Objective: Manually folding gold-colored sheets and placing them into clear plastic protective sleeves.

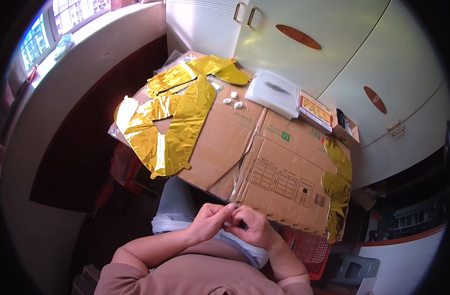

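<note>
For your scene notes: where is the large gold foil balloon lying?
In the head view, the large gold foil balloon lies flat on the cardboard's left part, ahead-left of both hands.

Location type: room in home, used as improvised craft spot. Evidence: pale built-in cupboard doors (pixel 308 44) with metal handles along wall; window (pixel 47 29) above deep sill (pixel 87 54); flattened cardboard boxes (pixel 264 162) serving as work surface; gold foil letter balloons (pixel 166 128) spread on top; red plastic basket (pixel 308 250) on floor beside seated person.
</note>
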A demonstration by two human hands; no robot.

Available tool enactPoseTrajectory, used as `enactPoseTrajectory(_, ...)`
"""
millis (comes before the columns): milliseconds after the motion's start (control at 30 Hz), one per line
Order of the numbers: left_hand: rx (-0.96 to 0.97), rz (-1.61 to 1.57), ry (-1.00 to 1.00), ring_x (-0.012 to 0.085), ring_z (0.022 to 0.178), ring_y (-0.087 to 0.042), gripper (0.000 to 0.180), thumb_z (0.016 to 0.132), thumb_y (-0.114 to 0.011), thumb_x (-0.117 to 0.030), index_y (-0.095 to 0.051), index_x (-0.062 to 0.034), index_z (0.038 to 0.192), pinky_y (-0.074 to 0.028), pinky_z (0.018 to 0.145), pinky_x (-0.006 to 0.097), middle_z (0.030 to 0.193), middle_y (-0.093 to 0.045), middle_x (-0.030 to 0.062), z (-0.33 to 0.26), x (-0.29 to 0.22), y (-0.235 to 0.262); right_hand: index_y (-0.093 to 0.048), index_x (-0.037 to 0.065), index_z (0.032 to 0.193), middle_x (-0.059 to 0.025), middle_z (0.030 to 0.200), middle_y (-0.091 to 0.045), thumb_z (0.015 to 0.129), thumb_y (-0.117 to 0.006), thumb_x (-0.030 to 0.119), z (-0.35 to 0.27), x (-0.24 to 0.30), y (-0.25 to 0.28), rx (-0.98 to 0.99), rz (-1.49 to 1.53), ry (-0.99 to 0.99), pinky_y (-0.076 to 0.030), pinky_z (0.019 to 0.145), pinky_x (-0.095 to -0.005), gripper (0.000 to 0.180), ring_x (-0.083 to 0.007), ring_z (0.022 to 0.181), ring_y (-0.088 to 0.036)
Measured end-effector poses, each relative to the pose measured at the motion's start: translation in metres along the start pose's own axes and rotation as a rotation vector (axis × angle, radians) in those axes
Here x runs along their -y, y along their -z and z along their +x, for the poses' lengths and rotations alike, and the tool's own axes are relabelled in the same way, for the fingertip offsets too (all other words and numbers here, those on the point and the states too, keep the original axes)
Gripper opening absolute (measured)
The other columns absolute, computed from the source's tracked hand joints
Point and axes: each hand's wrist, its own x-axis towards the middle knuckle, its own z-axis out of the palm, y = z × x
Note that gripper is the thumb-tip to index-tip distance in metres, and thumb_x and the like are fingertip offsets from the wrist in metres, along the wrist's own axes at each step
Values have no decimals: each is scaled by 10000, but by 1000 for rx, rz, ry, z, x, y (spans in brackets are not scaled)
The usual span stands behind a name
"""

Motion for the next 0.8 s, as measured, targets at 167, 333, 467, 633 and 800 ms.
enactPoseTrajectory(167, -27, -353, 82, 95, 485, -475, 379, 961, -524, -310, -568, -56, 682, -353, 446, 233, 588, -545, 35, 17, -7, 5, -537, 39, 1062, -39, 1035, -526, 774, -786, 139, -1, -29, -6, -193, 754, -184, -435, 842, -279, 394, -130, 920, -519)
enactPoseTrajectory(333, -91, -460, 102, 110, 480, -483, 352, 950, -523, -319, -547, -62, 711, -357, 430, 238, 602, -537, 33, 18, -16, -4, -549, 36, 1022, -37, 1007, -516, 774, -781, 115, -5, -38, -19, -244, 592, -144, -436, 810, -253, 349, -114, 870, -507)
enactPoseTrajectory(467, -95, -418, 54, 80, 438, -436, 344, 950, -526, -321, -545, -75, 710, -305, 378, 212, 586, -515, 6, 18, -16, -1, -562, 38, 951, -40, 959, -525, 767, -779, 91, 4, -35, -25, -301, 431, -107, -451, 739, -249, 289, -117, 820, -518)
enactPoseTrajectory(633, -74, -359, 30, 50, 407, -376, 355, 963, -523, -321, -523, -93, 690, -263, 348, 203, 567, -473, -21, 17, -12, 4, -577, 22, 914, -53, 950, -499, 786, -754, 66, 1, -36, -30, -316, 238, -78, -423, 751, -248, 223, -122, 840, -494)
enactPoseTrajectory(800, -155, -221, -132, 39, 377, -337, 367, 974, -516, -332, -512, -101, 688, -250, 343, 194, 558, -463, -27, 22, -8, -2, -593, 30, 822, -64, 829, -551, 744, -765, 46, 5, -19, -42, -445, 67, -106, -468, 650, -280, 190, -176, 716, -557)
